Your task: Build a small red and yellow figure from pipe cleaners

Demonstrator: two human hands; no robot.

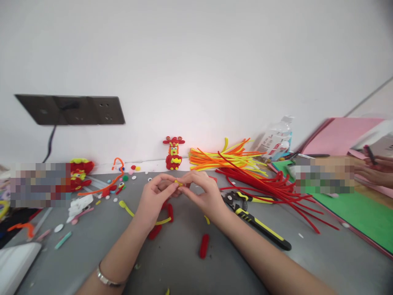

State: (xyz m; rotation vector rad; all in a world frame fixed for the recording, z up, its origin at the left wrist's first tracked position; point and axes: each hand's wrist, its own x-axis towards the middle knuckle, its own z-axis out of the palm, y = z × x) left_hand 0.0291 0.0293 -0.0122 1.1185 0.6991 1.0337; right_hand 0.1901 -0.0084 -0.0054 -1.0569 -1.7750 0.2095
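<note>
My left hand (159,196) and my right hand (203,192) meet above the grey table, fingertips pinched together on a small piece of yellow pipe cleaner (178,184). Most of that piece is hidden by the fingers. Beneath my left hand lie a longer yellow pipe cleaner (163,221) and coiled red pipe cleaner pieces (154,232). A separate red roll (204,246) rests nearer to me, below my right hand. Just beyond the hands a red and yellow pipe cleaner figure (174,153) stands against the wall.
Yellow and orange pipe cleaners (225,157) and red ones (270,184) lie at the right, beside black-yellow pliers (260,225) and a plastic bottle (276,139). Pom-poms and an orange pipe cleaner (104,186) are scattered left. Another person's hands (376,170) appear far right, past green sheets (353,213).
</note>
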